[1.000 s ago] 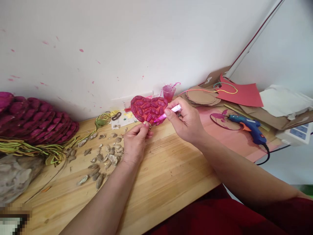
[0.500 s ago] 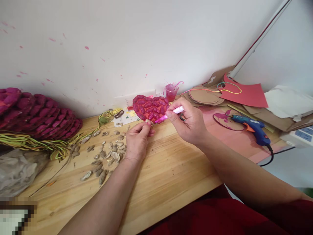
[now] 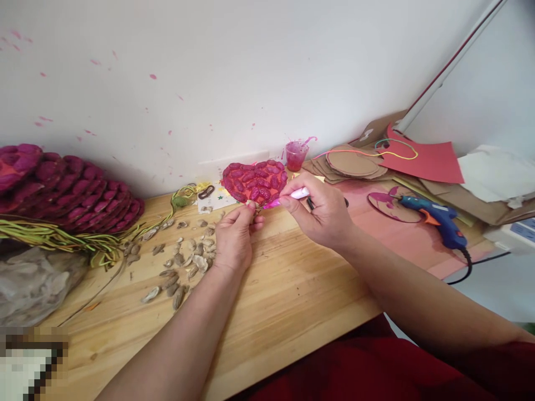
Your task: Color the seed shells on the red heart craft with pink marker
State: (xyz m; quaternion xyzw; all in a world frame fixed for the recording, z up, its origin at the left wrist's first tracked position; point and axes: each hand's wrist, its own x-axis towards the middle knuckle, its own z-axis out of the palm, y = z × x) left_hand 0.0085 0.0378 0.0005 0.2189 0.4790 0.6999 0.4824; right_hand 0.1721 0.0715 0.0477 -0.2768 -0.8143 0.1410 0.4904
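A magenta heart-shaped piece (image 3: 254,179) covered with painted peanut shells stands tilted near the wall. At its lower tip my left hand (image 3: 236,231) is closed, pinching the tip of the heart between thumb and fingers. My right hand (image 3: 315,209) grips a white and pink pen-like brush (image 3: 298,194), its pink end pointing left at the lower edge of the heart. The exact contact of the brush end is too small to tell. Loose peanut shells (image 3: 200,262) lie left of my left hand. A clear cup of pink liquid (image 3: 296,157) stands behind my right hand.
On the left are a stack of magenta shell-covered pieces (image 3: 71,189), green-yellow cords (image 3: 50,234) and a plastic bag (image 3: 37,281). At the right lie cardboard discs (image 3: 355,161), red paper (image 3: 430,159) and a blue glue gun (image 3: 443,220) with its cable.
The view has shifted slightly, so the surroundings sit a little further right. The heart leans back a little more. Both hands keep their hold, and the brush lies at a flatter angle.
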